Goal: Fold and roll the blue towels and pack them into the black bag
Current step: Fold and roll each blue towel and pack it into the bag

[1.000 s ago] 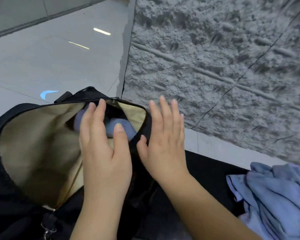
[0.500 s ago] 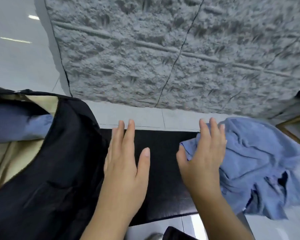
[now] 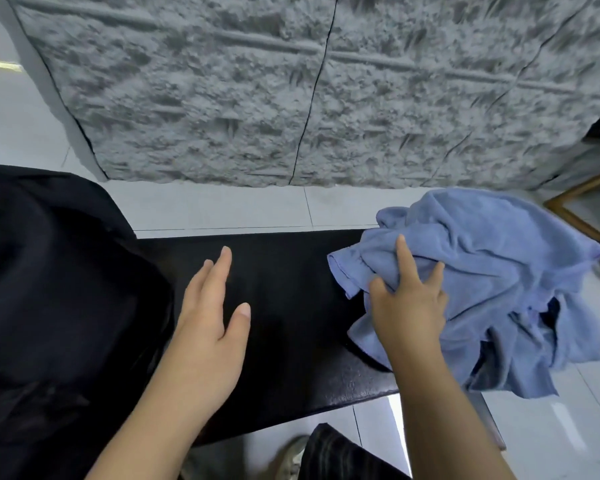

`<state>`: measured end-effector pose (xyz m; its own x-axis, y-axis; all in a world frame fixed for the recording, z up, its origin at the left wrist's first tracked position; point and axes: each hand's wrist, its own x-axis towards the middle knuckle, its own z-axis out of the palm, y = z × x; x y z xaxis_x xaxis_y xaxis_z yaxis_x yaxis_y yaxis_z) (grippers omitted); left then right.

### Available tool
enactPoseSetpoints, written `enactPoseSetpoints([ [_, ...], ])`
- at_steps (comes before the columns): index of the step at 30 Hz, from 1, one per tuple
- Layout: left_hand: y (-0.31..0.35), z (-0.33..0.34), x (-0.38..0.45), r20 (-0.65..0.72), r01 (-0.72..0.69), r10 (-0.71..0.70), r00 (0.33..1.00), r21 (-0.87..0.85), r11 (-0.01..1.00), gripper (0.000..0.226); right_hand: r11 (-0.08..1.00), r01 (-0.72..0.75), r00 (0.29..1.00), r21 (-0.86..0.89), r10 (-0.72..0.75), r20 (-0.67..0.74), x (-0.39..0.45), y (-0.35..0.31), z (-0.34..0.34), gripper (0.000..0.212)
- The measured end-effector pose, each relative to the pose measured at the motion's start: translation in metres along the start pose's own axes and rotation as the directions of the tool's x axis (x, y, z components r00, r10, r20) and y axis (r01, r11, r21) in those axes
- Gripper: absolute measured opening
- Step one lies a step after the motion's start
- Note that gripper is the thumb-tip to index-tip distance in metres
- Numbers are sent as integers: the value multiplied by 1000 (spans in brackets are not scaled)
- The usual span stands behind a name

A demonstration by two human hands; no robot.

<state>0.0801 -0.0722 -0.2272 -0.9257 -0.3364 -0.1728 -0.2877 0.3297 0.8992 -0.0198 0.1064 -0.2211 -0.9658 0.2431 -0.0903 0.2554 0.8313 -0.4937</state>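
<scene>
Left hand (image 3: 208,327): flat, released, empty, over the bench (image 3: 291,299).
Right hand (image 3: 409,306): fingers grasping a fold of the towels (image 3: 499,265).
Towels: heaped under and beyond the right hand; likely soft, light, floppy; best taken by a hem.
Bag (image 3: 49,289): left of the left hand.

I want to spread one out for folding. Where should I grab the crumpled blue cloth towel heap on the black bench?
Probably the hemmed corner of the crumpled blue towel heap, jutting out on its left; come from the left over the bare black bench. That edge lies free, the rest is bunched folds.
</scene>
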Motion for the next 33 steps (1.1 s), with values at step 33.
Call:
enactPoseSetpoints([
  [33, -4, -16, 9, -215, 29, -43, 976, -68, 997, 24, 576, -96, 684, 812, -555, 474, -66, -69, 16, 44],
])
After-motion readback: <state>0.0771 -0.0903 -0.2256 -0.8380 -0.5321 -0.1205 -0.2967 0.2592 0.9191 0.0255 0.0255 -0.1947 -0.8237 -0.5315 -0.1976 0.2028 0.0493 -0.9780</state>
